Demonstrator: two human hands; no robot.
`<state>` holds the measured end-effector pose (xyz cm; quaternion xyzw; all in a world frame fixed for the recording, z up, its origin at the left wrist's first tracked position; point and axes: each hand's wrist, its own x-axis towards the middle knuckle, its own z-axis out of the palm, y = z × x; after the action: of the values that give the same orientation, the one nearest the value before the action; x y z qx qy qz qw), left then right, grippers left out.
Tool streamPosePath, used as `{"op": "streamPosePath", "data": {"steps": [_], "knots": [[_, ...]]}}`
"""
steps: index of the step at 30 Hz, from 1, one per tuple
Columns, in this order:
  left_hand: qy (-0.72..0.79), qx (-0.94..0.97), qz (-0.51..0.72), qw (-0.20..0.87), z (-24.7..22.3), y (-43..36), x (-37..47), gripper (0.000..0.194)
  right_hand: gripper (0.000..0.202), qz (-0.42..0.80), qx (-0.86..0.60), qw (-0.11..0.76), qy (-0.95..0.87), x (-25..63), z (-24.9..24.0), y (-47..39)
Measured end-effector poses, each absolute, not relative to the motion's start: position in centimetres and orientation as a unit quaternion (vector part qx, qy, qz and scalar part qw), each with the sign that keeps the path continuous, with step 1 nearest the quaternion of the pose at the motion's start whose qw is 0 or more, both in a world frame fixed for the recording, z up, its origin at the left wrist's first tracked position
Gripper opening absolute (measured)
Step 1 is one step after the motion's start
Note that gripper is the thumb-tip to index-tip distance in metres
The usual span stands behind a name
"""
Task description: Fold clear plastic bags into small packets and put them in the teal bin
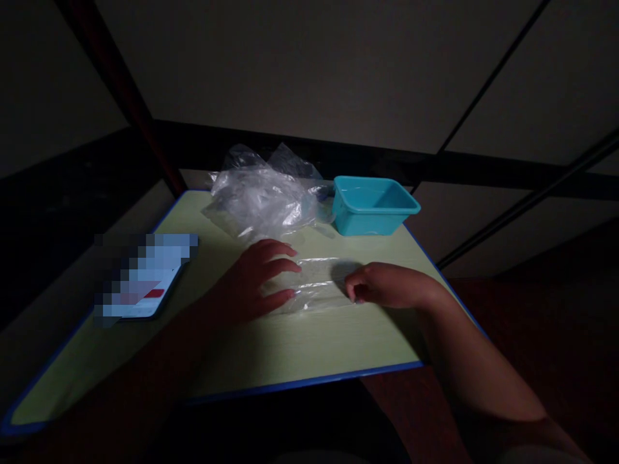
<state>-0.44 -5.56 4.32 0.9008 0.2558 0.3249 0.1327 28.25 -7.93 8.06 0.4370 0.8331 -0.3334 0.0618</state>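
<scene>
On the bench [300,351], film [316,295] lies flat; my left grip [254,278] spread, likely steadying it; right grip [389,284] curled, hold unclear.

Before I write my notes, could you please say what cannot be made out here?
Head view, phone screen: pixel blocks mask most of it.
Head view, turquoise tub: its near wall hides the floor.
Head view, right hand: curled fingers hide any grip on the clear plastic.

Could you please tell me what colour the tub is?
The tub is turquoise; the head view shows it best.
</scene>
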Motion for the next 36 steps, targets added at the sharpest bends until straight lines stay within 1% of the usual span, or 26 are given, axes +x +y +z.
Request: {"op": "streamPosePath", "data": {"steps": [2,4,8,12,14,18,22,25,31,33,36], "knots": [[0.278,0.908,0.279,0.139,3.6,-5.2,-0.1,0.036,0.022,-0.333,0.441,0.063,0.831,28.3,8.0,-7.9],[0.324,0.902,0.233,0.163,3.4,-5.0,-0.1,0.040,0.023,-0.332,0.443,0.064,0.831,28.3,7.9,-7.9],[0.368,0.882,0.155,0.251,4.2,-5.1,-0.6,0.042,0.021,-0.326,0.435,0.062,0.837,28.3,8.0,-7.9],[0.387,0.855,0.072,0.338,4.9,-5.5,-0.7,0.039,0.020,-0.319,0.442,0.057,0.837,28.3,8.0,-8.0],[0.400,0.846,0.076,0.344,4.8,-5.6,-0.6,0.040,0.019,-0.320,0.444,0.058,0.835,28.3,7.9,-8.0],[0.362,0.874,0.136,0.295,3.8,-5.5,-0.2,0.042,0.021,-0.325,0.444,0.062,0.833,28.4,7.9,-8.1],[0.307,0.903,0.185,0.237,2.4,-5.4,0.6,0.035,0.021,-0.322,0.452,0.068,0.829,28.3,7.9,-8.1],[0.280,0.914,0.187,0.227,1.9,-5.5,1.1,0.029,0.020,-0.322,0.451,0.068,0.829,28.2,7.9,-8.1],[0.270,0.910,0.172,0.263,2.8,-5.7,1.2,0.030,0.019,-0.321,0.445,0.060,0.834,28.0,7.9,-8.2],[0.270,0.901,0.161,0.300,3.5,-5.8,0.9,0.030,0.019,-0.319,0.444,0.061,0.835,28.0,7.8,-8.2],[0.322,0.861,0.138,0.368,4.6,-5.9,0.4,0.027,0.019,-0.321,0.441,0.058,0.836,28.1,7.8,-8.2]]}}
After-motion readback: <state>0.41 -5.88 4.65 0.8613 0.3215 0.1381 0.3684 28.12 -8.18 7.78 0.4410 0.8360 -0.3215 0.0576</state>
